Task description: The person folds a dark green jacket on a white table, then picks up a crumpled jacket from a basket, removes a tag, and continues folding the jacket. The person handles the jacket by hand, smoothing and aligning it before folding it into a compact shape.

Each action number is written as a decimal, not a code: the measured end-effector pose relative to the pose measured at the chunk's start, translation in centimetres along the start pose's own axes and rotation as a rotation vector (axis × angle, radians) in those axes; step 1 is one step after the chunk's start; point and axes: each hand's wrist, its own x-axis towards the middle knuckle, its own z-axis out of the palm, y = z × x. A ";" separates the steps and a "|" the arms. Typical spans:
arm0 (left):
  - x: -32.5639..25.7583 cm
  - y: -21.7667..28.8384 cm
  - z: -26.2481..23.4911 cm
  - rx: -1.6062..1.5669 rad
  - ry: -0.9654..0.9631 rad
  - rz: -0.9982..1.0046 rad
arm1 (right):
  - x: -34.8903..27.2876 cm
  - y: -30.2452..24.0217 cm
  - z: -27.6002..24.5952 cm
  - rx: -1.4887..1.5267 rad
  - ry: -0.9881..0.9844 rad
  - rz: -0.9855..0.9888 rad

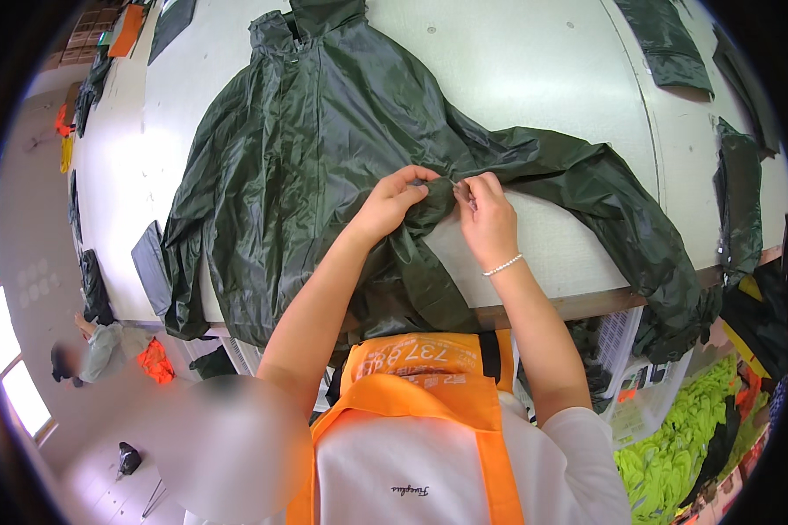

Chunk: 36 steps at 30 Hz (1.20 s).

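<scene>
A dark green, shiny rain jacket (pixel 276 175) lies spread on the white table, collar at the far end and one sleeve stretched out to the right. My left hand (pixel 390 206) is closed on a bunched fold of the jacket near the underarm on the right side. Just beside it, my right hand (pixel 486 219) pinches at the same fold. Between its fingertips shows something small and thin, too small to name. The jacket's lower part hangs over the table's front edge.
Folded dark green pieces (pixel 670 52) lie along the table's right side, and a grey flat piece (pixel 152 267) at the left. Below the edge at right stand a white plastic crate (pixel 652 407) and heaped lime-yellow garments (pixel 678 446). Another person (pixel 105 350) is at far left.
</scene>
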 end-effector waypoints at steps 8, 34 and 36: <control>0.3 -1.2 1.4 0.240 0.241 0.301 | -0.4 1.4 -0.6 0.646 -0.252 0.196; 0.6 0.6 3.4 0.451 0.426 0.303 | -3.3 -1.0 -2.9 0.245 -0.137 0.170; 0.7 0.4 3.5 0.431 0.439 0.331 | -4.0 -1.2 -2.7 0.255 -0.132 0.100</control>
